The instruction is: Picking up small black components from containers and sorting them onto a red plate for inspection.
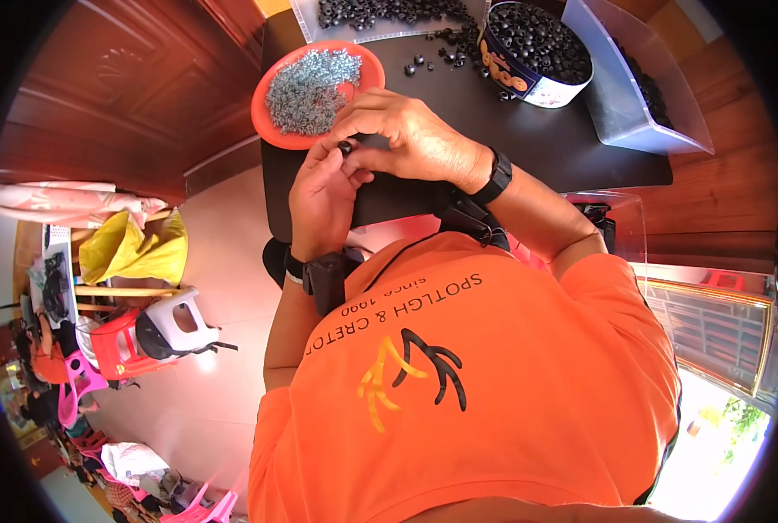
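My two hands meet above the near edge of a dark table (528, 148). Between the fingertips of my left hand (319, 196) is a small black round part (345, 148). My right hand (415, 135) bends over it, thumb and fingers closed close to the part; whether they hold a further piece is hidden. Just beyond the fingers lies an orange-red plate (269, 122) heaped with small silver metal pieces (306, 96) that look like springs. The right fingers overlap the plate's near rim.
A round tin (546, 94) full of black parts stands at the back right, with loose black parts (419, 61) beside it. Clear plastic bins (611, 118) flank it. Leftward on the floor are a yellow bag (136, 248) and a white-and-red plastic chair (180, 322).
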Demonstrator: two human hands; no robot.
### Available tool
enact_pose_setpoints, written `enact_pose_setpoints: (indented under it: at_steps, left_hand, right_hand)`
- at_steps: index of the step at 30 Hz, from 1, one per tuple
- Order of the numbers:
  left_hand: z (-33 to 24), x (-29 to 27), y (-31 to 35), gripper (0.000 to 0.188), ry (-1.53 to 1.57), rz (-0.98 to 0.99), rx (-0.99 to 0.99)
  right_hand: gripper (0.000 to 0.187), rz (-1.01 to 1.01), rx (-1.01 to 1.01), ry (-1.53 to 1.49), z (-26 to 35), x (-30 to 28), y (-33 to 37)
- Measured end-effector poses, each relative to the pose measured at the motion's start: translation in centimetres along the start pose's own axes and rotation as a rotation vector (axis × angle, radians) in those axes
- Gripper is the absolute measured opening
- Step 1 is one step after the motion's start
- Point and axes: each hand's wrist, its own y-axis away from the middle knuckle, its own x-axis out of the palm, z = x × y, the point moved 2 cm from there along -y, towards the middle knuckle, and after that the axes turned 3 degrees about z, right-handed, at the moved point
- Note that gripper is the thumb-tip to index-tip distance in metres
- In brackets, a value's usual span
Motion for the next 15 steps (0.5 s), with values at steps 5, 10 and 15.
enact_pose_setpoints:
  at_steps: [5, 10, 15]
  left_hand:
    - [-0.36, 0.20, 0.21, 0.025, -0.025, -0.009, 0.022]
    - [-0.30, 0.03, 0.53, 0.028, -0.031, 0.048, -0.018]
    - [-0.14, -0.11, 0.50, 0.033, -0.036, 0.093, -0.016]
  right_hand:
    - [0.027, -0.035, -0.050, 0.157, 0.55, 0.27, -0.30]
    - [0.025, 0.037, -0.028, 0.065, 0.69, 0.12, -0.39]
    - [0.024, 0.102, 0.045, -0.098, 0.43, 0.18, -0.41]
